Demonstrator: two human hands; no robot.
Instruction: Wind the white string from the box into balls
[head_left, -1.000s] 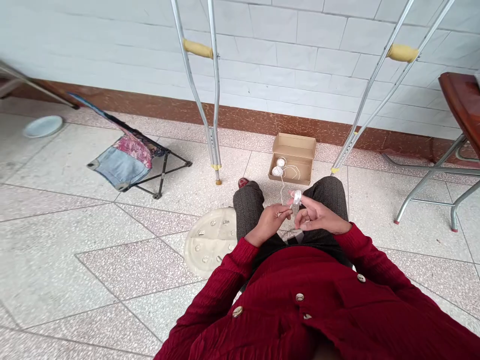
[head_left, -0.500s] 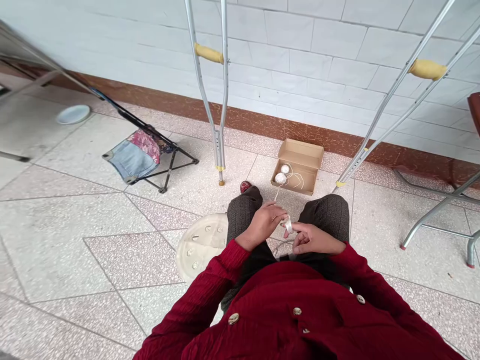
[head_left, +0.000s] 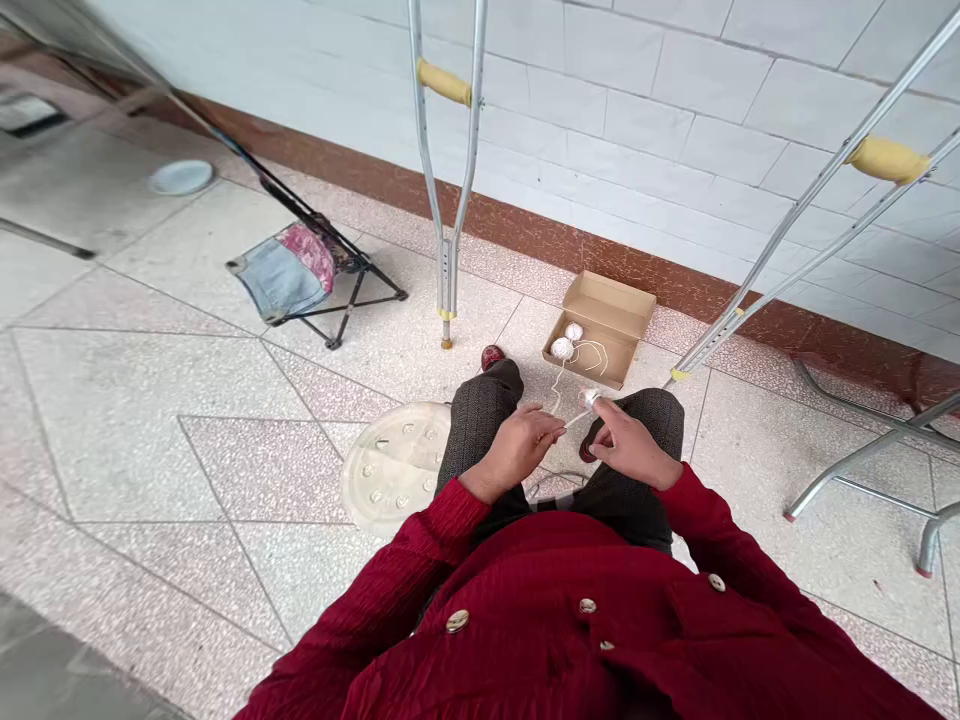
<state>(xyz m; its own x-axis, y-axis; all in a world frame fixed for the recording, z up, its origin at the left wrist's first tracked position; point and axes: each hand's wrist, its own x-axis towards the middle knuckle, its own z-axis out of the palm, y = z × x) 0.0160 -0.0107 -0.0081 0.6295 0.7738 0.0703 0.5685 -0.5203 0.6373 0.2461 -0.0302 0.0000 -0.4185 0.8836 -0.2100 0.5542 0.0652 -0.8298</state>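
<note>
My left hand [head_left: 523,447] is closed, its fingertips pinching a strand of white yarn [head_left: 576,419]. That strand runs taut up to a small white winding [head_left: 590,398] at the fingertips of my right hand [head_left: 634,447]. My right hand's index finger reaches forward into the winding; its other fingers are bent and partly hidden. A looser length of yarn goes from my left hand to an open cardboard box [head_left: 621,345] on the floor. Two white yarn balls [head_left: 562,348] and some loose loops lie inside the box.
A crutch [head_left: 447,270] with a yellow grip stands left of the box, another crutch [head_left: 712,340] right of it, both by the tiled wall. A folding stool [head_left: 281,280], a round cream plastic lid-like disc [head_left: 390,470] and metal chair legs [head_left: 840,478] are around me.
My hands have moved apart, stretching the yarn between them. My right hand has lifted the winding forward and right, towards the box. The view has turned slightly.
</note>
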